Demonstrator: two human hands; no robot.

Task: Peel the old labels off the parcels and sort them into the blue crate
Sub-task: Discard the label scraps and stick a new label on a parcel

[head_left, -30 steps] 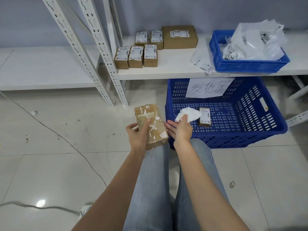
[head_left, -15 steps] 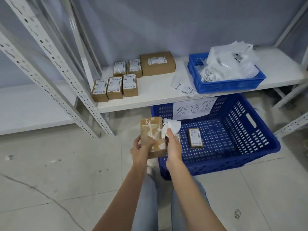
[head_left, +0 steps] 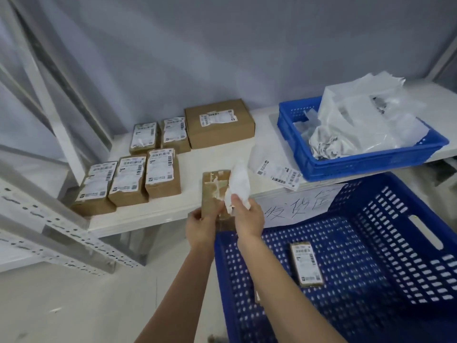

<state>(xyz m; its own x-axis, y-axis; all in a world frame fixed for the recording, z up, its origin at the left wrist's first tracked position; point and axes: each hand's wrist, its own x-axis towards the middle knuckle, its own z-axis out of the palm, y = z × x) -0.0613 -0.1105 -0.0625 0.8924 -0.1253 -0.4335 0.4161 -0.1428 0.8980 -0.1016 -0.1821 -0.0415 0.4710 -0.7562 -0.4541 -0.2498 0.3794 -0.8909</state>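
My left hand (head_left: 200, 225) grips a small brown parcel (head_left: 213, 191) upright, its face showing torn white label residue. My right hand (head_left: 248, 217) pinches a crumpled peeled white label (head_left: 239, 185) just right of the parcel, over the shelf edge. The big blue crate (head_left: 385, 246) stands on the floor at the right, with one small labelled parcel (head_left: 306, 263) lying on its bottom and a handwritten paper sign (head_left: 299, 205) on its far rim. Several labelled small parcels (head_left: 128, 180) and one larger box (head_left: 218, 123) sit on the white shelf (head_left: 153, 214).
A smaller blue tray (head_left: 371, 160) on the shelf holds crumpled labels and white plastic bags. Loose label sheets (head_left: 278, 172) lie beside it. Perforated white rack posts (head_left: 57, 233) cross the left side. Pale tiled floor lies below.
The view has tilted up toward the shelf. Both hands rose from lap height to the shelf edge, the right hand carrying the peeled label up beside the parcel.
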